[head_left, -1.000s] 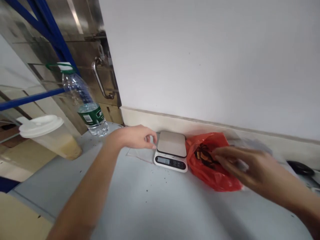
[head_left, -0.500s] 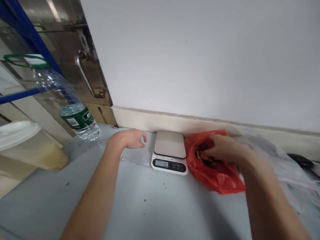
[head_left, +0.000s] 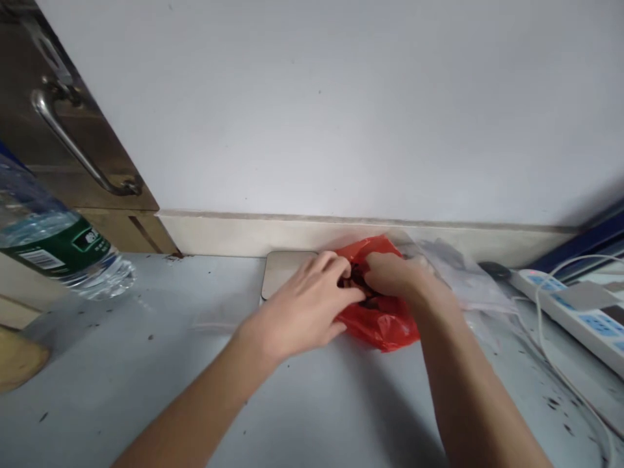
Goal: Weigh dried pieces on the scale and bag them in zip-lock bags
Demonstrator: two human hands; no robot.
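A red plastic bag with dark contents lies on the grey counter near the wall. My left hand grips the bag's left edge, fingers curled at its mouth. My right hand is pushed into the bag's opening, fingers closed round the dark contents, which I cannot make out. A small kitchen scale sits just left of the bag, mostly hidden behind my left hand.
A water bottle with a green label stands at the left. Clear plastic bags lie right of the red bag. A white power strip with cables runs along the right. A metal door handle is upper left.
My left hand moved right from beside the scale to the red bag's edge. My right hand went deeper into the bag. The view shifted right, bringing the power strip in.
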